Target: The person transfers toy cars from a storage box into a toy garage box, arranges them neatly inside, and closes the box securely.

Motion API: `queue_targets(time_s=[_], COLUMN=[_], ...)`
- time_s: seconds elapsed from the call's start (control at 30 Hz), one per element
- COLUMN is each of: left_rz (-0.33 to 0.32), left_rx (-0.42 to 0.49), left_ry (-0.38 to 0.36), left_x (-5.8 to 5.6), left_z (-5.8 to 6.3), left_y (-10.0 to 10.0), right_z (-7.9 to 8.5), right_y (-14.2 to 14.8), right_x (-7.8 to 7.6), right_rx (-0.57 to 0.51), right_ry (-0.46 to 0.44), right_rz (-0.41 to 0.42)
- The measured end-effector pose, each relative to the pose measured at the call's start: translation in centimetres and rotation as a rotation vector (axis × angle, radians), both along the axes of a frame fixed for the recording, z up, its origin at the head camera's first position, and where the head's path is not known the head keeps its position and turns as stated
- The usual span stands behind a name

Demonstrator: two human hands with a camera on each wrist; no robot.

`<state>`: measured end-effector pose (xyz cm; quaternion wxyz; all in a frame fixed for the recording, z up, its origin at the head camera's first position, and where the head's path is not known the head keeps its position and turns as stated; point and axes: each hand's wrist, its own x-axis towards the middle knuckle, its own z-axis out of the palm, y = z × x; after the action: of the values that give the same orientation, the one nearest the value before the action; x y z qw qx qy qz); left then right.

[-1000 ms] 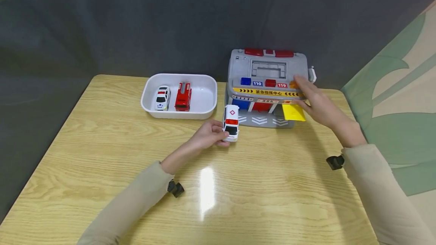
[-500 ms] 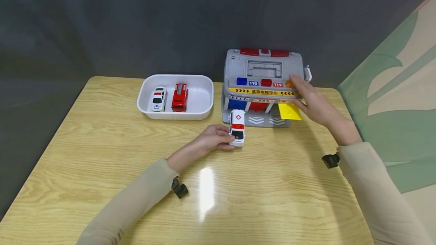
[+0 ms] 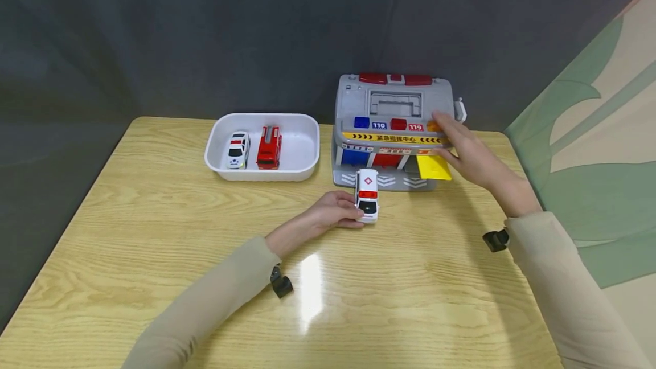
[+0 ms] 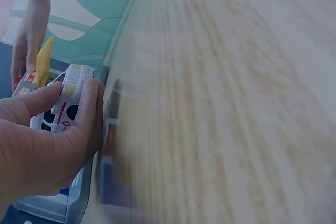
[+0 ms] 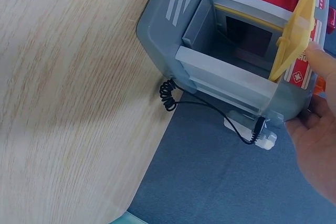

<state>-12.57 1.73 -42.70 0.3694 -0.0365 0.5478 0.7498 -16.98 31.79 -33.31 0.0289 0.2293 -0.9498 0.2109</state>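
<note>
My left hand (image 3: pixel 344 213) grips a white toy ambulance (image 3: pixel 367 202) on the wooden table, just in front of the grey toy garage (image 3: pixel 394 101). In the left wrist view the fingers (image 4: pixel 86 106) curl round the ambulance (image 4: pixel 71 85). My right hand (image 3: pixel 445 138) rests on the garage's right end, with a straight finger on its orange button and the thumb at the raised yellow door (image 3: pixel 433 167). The right wrist view shows the yellow door (image 5: pixel 294 30) swung up over an open grey bay (image 5: pixel 244 35), with the thumb (image 5: pixel 321 59) touching the door.
A white tray (image 3: pixel 307 169) left of the garage holds a white police car (image 3: pixel 238 150) and a red fire truck (image 3: pixel 269 146). A coiled black cord (image 5: pixel 169 95) with a small white piece hangs off the garage's side past the table's (image 3: pixel 154 232) far edge.
My left hand has slid the ambulance to the right along the garage's front. My right hand stays on the garage with the yellow door raised.
</note>
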Motion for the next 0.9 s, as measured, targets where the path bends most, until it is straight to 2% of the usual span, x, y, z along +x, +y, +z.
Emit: queue_targets(time_s=[0.27, 0.63, 0.9], left_rz=[-0.034, -0.076, -0.07], left_rx=[0.025, 0.015, 0.005], left_ry=[0.003, 0.009, 0.022], left_x=[0.1, 0.0, -0.2], left_z=[-0.6, -0.4, -0.4], left_y=[1.3, 3.4, 5.8], right_z=[-0.2, 0.0, -0.1], right_y=[0.2, 0.1, 0.1], right_x=[0.0, 0.3, 0.2], right_rx=[0.0, 0.013, -0.028], right_ry=[0.019, 0.005, 0.013], right_rz=[0.006, -0.032, -0.019])
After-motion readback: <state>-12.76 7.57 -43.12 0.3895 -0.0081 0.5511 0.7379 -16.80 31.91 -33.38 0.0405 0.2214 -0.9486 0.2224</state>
